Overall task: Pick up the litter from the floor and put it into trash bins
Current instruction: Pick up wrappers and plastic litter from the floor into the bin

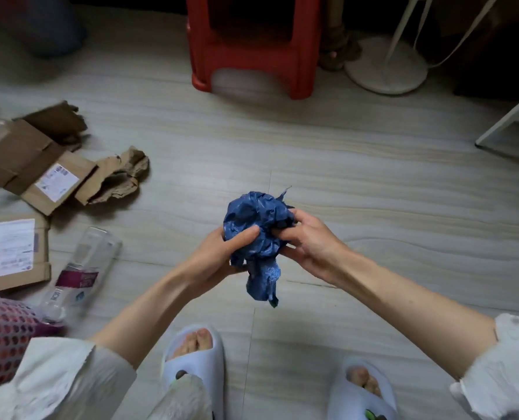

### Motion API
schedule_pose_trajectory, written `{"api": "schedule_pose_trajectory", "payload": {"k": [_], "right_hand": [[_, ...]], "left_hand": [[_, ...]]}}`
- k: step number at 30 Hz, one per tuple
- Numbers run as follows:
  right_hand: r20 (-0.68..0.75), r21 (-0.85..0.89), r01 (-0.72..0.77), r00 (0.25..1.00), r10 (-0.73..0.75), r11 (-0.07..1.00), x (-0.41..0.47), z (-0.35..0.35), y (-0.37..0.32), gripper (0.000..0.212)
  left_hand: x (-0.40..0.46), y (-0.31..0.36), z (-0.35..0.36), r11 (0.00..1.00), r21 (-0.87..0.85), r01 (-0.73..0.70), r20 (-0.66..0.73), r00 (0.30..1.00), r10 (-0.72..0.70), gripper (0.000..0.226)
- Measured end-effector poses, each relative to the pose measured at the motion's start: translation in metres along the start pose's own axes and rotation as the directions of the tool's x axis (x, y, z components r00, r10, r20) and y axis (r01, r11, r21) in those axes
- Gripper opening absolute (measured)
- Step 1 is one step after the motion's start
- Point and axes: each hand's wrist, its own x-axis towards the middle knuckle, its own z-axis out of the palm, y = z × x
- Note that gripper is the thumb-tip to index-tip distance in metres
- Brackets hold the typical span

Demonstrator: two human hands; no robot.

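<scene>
Both hands are gripping one crumpled dark-blue plastic bag (256, 234) above the pale tiled floor (373, 183), directly in front of the red plastic stool (252, 50). The left hand (212, 259) is curling its fingers and thumb around the wad's left side; the right hand (309, 244) is pinching its right side. The bag's long axis is running near-vertical, its loose tail pointing down toward two white slippers (191, 359). Left of the stool, three flattened brown cardboard pieces (37, 168) and one clear plastic bottle (82, 271) are lying on the floor.
</scene>
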Motion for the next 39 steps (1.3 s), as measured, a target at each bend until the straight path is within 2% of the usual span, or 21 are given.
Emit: {"api": "schedule_pose_trajectory", "payload": {"k": [2,3,5,6,7,9,11,13,18,22,24,27,30,32,33,35,37,39], "right_hand": [[-0.026,-0.251,0.136,0.989,-0.147,0.958,-0.014,0.011,-0.017,0.029],[-0.040,-0.444,0.227,0.962,-0.272,0.867,-0.024,0.018,-0.030,0.028],[-0.012,-0.760,0.273,0.901,-0.433,0.590,-0.036,0.024,-0.044,0.022],[0.022,-0.838,0.274,0.881,-0.473,0.472,-0.049,0.030,-0.052,0.025],[0.056,-0.867,0.279,0.877,-0.477,0.412,-0.061,0.034,-0.058,0.036],[0.109,-0.878,0.301,0.882,-0.458,0.372,-0.085,0.044,-0.068,0.057],[0.181,-0.883,0.355,0.862,-0.473,0.309,-0.108,0.063,-0.076,0.069],[0.236,-0.881,0.399,0.836,-0.496,0.254,-0.119,0.081,-0.081,0.072],[0.444,-0.823,0.556,0.756,-0.481,0.116,-0.130,0.169,-0.072,0.047],[0.552,-0.772,0.636,0.681,-0.481,0.016,-0.129,0.243,-0.050,0.044],[0.599,-0.746,0.666,0.664,-0.448,-0.012,-0.123,0.276,-0.033,0.044],[0.673,-0.724,0.684,0.671,-0.311,-0.090,-0.106,0.313,-0.006,0.046],[0.708,-0.705,0.694,0.676,-0.205,-0.148,-0.081,0.346,0.015,0.047],[0.718,-0.696,0.702,0.674,-0.175,-0.154,-0.062,0.366,0.027,0.047],[0.722,-0.692,0.704,0.673,-0.163,-0.161,-0.051,0.375,0.033,0.047],[0.733,-0.680,0.711,0.668,-0.131,-0.178,-0.030,0.391,0.044,0.050],[0.739,-0.669,0.709,0.666,-0.102,-0.222,-0.008,0.403,0.059,0.055],[0.742,-0.660,0.699,0.664,-0.095,-0.276,0.005,0.407,0.071,0.065]], "left_hand": [[-0.012,0.019,0.000,0.995,0.012,-0.096,-0.054,0.994,0.096,0.053],[-0.023,0.034,0.002,0.986,0.054,-0.155,-0.104,0.982,0.160,0.051],[-0.034,0.051,0.007,0.963,0.145,-0.228,-0.165,0.954,0.251,0.044],[-0.045,0.063,0.008,0.940,0.208,-0.271,-0.188,0.932,0.310,0.043],[-0.058,0.075,0.008,0.904,0.293,-0.312,-0.199,0.905,0.377,0.046],[-0.086,0.097,0.006,0.776,0.524,-0.351,-0.189,0.841,0.507,0.048],[-0.120,0.111,-0.001,0.604,0.719,-0.343,-0.170,0.756,0.632,0.051],[-0.144,0.117,-0.009,0.521,0.803,-0.289,-0.195,0.699,0.688,0.054],[-0.230,0.098,-0.062,0.507,0.847,-0.160,-0.356,0.537,0.765,0.053],[-0.300,0.065,-0.124,0.482,0.874,0.059,-0.469,0.360,0.806,0.051],[-0.326,0.050,-0.162,0.527,0.835,0.159,-0.550,0.261,0.793,0.054],[-0.345,0.027,-0.211,0.572,0.755,0.320,-0.643,0.186,0.743,0.061],[-0.347,0.002,-0.250,0.544,0.690,0.477,-0.686,0.190,0.703,0.069],[-0.342,-0.012,-0.269,0.456,0.655,0.602,-0.702,0.262,0.663,0.074],[-0.337,-0.020,-0.275,0.414,0.627,0.660,-0.738,0.331,0.589,0.076],[-0.322,-0.040,-0.286,0.402,0.573,0.715,-0.819,0.474,0.324,0.077],[-0.310,-0.055,-0.299,0.448,0.541,0.711,-0.823,0.557,0.110,0.075],[-0.309,-0.059,-0.309,0.490,0.520,0.699,-0.799,0.601,-0.008,0.075]]}}
